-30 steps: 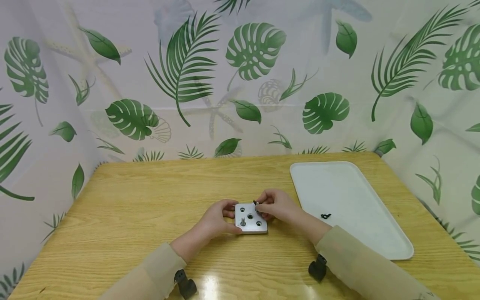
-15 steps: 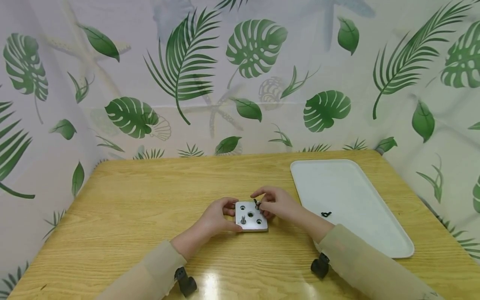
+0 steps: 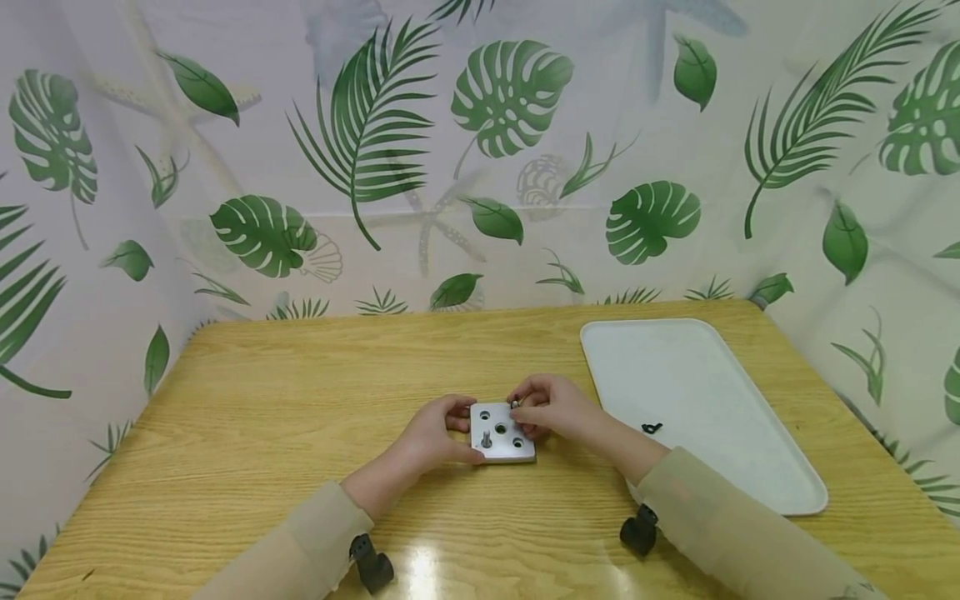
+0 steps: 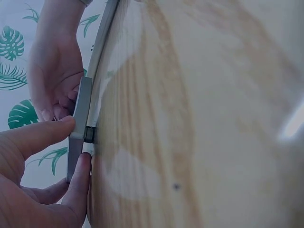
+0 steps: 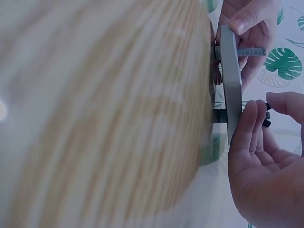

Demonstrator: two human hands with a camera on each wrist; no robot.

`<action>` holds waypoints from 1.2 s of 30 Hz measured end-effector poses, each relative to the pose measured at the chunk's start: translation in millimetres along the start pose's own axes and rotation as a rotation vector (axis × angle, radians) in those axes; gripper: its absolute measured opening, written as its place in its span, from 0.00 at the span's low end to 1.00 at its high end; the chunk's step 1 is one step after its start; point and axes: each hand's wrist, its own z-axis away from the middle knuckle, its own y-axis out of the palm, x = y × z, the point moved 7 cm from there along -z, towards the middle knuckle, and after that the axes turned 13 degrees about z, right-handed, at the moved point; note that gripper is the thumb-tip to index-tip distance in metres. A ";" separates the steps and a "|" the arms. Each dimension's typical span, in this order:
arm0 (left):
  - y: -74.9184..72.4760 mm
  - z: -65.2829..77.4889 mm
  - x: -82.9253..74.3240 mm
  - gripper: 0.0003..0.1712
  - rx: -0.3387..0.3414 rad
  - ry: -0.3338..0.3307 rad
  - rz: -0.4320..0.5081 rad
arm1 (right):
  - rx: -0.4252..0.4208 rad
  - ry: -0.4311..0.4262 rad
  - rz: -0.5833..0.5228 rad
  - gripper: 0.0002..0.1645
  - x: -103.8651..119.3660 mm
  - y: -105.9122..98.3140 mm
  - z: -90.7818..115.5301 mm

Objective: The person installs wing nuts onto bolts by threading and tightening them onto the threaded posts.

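A leafy backdrop [image 3: 465, 258] hangs behind and beside the wooden surface [image 3: 300, 375]; a white tray [image 3: 675, 375] lies near its right edge. Left of it, mid-surface, the squarish plate [image 3: 501, 444] lies level, its bolt [image 5: 251, 52] pointing straight up. The left hand [image 3: 435, 435], thumb and fingers parted, grips the plate's left edge; the right hand [image 3: 558, 410], nearly closed, pinches a black nut [image 5: 267, 123] at the plate's far right corner.

At right on wood-grain counter [image 3: 322, 375], white rounded-corner tray [image 3: 675, 375]; behind, pale fabric backdrop [image 3: 495, 179] printed with green leaves [image 3: 693, 71].
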 end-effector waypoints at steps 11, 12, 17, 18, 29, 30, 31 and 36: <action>0.3 -1.1 -0.1 0.46 0.001 0.013 -0.006 | -0.152 0.099 0.139 0.16 -2.3 -3.2 -2.1; 0.3 -1.4 -0.1 0.46 0.000 0.014 -0.006 | -0.165 0.109 0.144 0.16 -2.6 -3.8 -2.3; 0.3 -1.6 0.1 0.46 -0.004 0.013 -0.017 | -0.177 0.106 0.154 0.11 -1.4 -4.2 -0.4; 0.4 -1.4 0.0 0.46 -0.004 0.012 -0.017 | -0.169 0.098 0.137 0.11 -0.9 -3.9 0.3; 0.1 0.0 -1.0 0.45 -0.009 0.006 -0.016 | -0.064 0.040 -0.082 0.21 -2.4 0.5 2.4; 0.0 0.2 -1.4 0.45 -0.008 0.008 -0.016 | -0.063 0.046 -0.090 0.20 -3.0 0.9 2.5; 0.0 0.4 -1.7 0.45 -0.008 0.008 -0.015 | -0.064 0.051 -0.096 0.20 -3.4 1.0 2.6; -0.1 1.7 -2.4 0.46 -0.009 0.004 -0.017 | -0.094 0.098 -0.118 0.13 -5.0 1.0 2.7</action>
